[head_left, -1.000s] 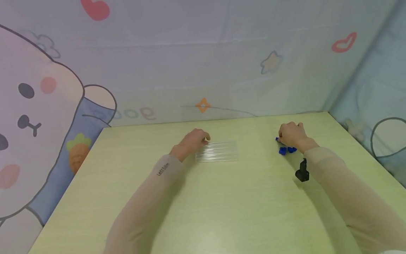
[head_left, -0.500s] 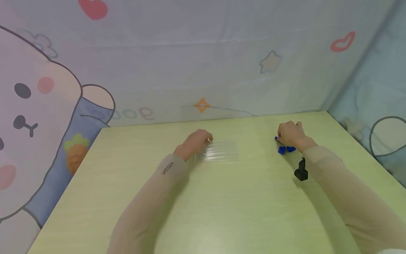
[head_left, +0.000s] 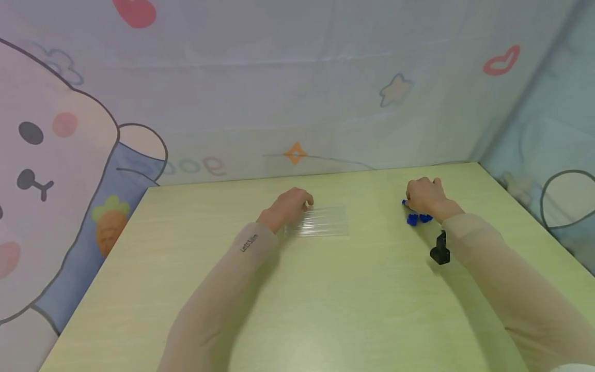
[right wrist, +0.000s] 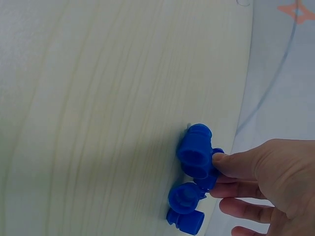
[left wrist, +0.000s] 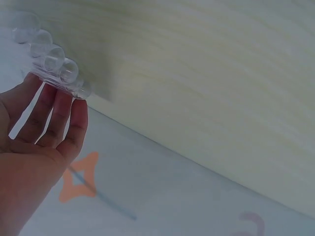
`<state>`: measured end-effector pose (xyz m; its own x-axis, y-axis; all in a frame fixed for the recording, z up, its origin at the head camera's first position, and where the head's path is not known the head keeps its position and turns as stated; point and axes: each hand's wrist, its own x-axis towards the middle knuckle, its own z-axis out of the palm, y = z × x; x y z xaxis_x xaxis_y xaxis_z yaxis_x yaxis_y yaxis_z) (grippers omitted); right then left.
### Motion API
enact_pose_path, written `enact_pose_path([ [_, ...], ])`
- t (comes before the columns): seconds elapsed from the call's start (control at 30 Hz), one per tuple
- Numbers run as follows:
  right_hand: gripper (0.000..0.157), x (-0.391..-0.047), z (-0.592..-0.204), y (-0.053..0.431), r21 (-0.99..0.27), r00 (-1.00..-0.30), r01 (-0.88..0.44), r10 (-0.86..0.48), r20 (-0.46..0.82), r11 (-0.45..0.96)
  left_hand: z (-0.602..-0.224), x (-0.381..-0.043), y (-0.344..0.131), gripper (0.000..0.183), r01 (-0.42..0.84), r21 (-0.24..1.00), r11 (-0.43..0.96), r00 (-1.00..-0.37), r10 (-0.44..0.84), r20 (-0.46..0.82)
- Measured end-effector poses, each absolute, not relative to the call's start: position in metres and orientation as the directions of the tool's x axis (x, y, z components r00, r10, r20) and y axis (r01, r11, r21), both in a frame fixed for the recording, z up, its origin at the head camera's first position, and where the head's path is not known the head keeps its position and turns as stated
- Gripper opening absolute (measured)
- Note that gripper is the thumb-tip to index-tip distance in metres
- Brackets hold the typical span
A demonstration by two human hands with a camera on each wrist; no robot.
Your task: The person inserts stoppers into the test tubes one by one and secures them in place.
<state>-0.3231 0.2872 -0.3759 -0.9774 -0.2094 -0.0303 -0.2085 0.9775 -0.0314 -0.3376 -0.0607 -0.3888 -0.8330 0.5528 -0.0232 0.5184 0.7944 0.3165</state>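
Note:
A row of clear plastic tubes lies side by side on the table. My left hand is at their far left corner. In the left wrist view its bent fingertips and thumb touch the outer side of the tubes, beside their round open ends. Over to the right, my right hand reaches down to several small blue caps. The right wrist view shows thumb and index finger pinching one blue cap at the edge of the cluster. More hollow caps lie against it.
The pale wood-grain table ends at a printed cloth backdrop behind both hands. A second cloth hangs along the right side. A black camera mount sticks out from the right sleeve.
My left hand has slid slightly right along the far edge of the tubes. The right hand stays at the blue caps; the head view has shifted a little.

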Motion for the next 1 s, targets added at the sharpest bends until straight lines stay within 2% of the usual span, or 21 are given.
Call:
enact_pose_path([
  [0.37,0.013,-0.323,-0.374,0.286,-0.023,-0.975,-0.222,-0.222,-0.019,0.975,-0.393,-0.34,-0.056,0.035,0.52,0.304,0.799,-0.832,0.554,-0.034],
  [0.6,0.025,-0.322,-0.375,0.286,-0.031,-0.974,-0.228,-0.228,0.0,0.973,-0.392,-0.339,-0.054,0.036,0.531,0.261,0.806,-0.83,0.556,-0.028],
  [1.0,0.013,-0.322,-0.378,0.288,-0.033,-0.978,-0.206,-0.206,-0.001,0.978,-0.375,-0.339,-0.064,0.046,0.54,0.212,0.815,-0.839,0.54,0.062],
])
